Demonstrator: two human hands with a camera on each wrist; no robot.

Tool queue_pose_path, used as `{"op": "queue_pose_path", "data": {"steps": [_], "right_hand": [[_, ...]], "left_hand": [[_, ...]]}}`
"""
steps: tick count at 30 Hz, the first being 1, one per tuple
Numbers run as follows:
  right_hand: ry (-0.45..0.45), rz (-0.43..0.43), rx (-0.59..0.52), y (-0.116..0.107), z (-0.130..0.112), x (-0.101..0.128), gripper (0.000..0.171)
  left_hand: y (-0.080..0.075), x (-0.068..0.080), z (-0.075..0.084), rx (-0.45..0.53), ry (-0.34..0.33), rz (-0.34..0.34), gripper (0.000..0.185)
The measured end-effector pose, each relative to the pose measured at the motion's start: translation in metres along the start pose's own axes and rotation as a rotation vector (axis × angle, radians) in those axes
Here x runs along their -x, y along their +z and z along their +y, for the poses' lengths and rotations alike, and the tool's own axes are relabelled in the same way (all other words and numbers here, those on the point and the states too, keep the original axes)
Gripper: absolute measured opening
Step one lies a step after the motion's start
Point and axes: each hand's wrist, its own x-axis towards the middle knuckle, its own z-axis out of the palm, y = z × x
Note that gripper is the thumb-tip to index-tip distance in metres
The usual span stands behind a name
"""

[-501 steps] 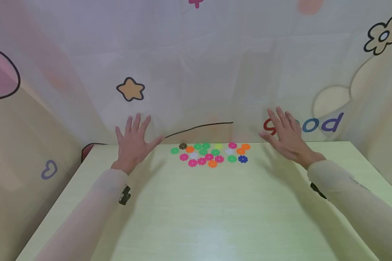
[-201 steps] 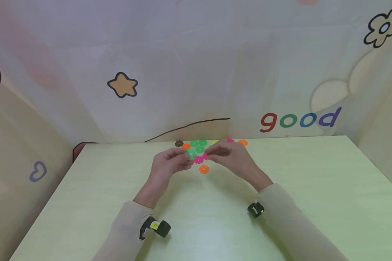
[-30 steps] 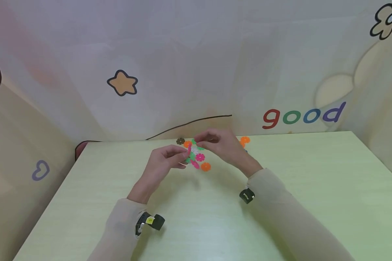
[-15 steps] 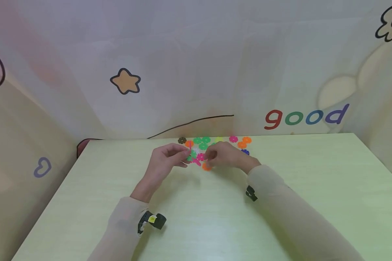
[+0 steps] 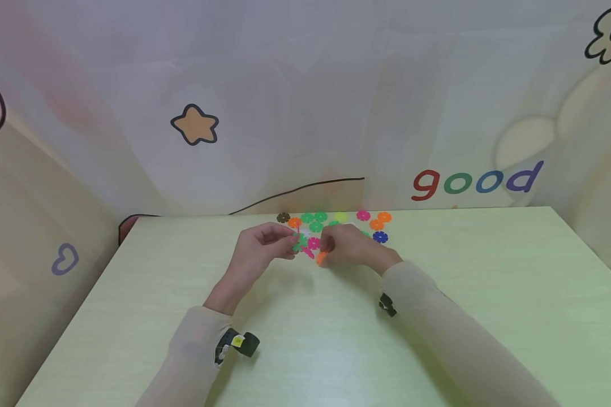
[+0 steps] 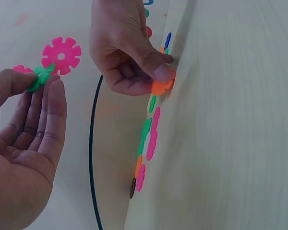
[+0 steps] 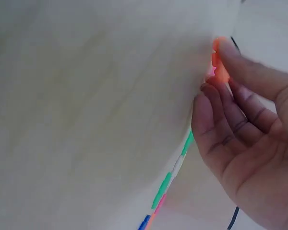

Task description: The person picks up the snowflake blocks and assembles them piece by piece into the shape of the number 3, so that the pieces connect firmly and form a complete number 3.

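My left hand (image 5: pixel 258 251) pinches a green notched plastic disc (image 6: pixel 40 79) between thumb and fingers, above the table. A pink disc (image 6: pixel 61 56) stands joined to the green one, and part of another pink disc (image 6: pixel 23 69) shows at its other side. To the right of it, my right hand (image 5: pixel 355 246) pinches an orange disc (image 7: pixel 221 62) by its edge, close to the table surface. The right wrist view shows the thumb and fingertips on this orange disc. How the joined slots fit together is too small to tell.
Several loose discs lie near the table's back edge, among them a brown one (image 5: pixel 283 217), a yellow one (image 5: pixel 340 217) and a blue one (image 5: pixel 380 237). A printed cloth (image 5: pixel 305 113) hangs behind the pale table (image 5: pixel 305 339).
At first both hands were spread apart with all discs lying flat. Pink discs have since joined the green one in my left hand. Lately my right hand came down and gripped the orange disc.
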Motion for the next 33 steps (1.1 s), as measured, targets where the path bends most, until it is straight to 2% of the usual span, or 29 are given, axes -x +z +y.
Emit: {"op": "queue_pose_path", "data": {"steps": [3, 9, 11, 15, 21, 25, 33], "right_hand": [[0.009, 0.067, -0.056, -0.001, 0.001, 0.006, 0.013], [0.003, 0.212, -0.316, -0.006, -0.004, 0.027, 0.011], [-0.026, 0.271, -0.401, -0.008, -0.007, 0.034, 0.013], [-0.079, 0.375, -0.493, -0.011, -0.013, 0.044, 0.017], [-0.17, 0.45, -0.619, -0.015, -0.018, 0.052, 0.019], [-0.223, 0.464, -0.668, -0.016, -0.021, 0.054, 0.018], [-0.257, 0.483, -0.644, -0.012, -0.025, 0.054, 0.016]], "left_hand": [[0.001, 0.0, 0.0, -0.018, 0.001, 0.001, 0.014], [0.003, 0.0, -0.001, -0.05, -0.001, -0.012, 0.016], [0.003, -0.001, -0.001, -0.054, -0.001, -0.019, 0.017], [0.005, -0.001, -0.001, -0.053, 0.008, -0.024, 0.018], [0.005, 0.0, -0.003, -0.045, 0.023, -0.026, 0.017], [0.006, 0.0, -0.002, -0.061, 0.028, -0.015, 0.018], [0.006, 0.0, -0.002, -0.053, 0.021, 0.001, 0.016]]}}
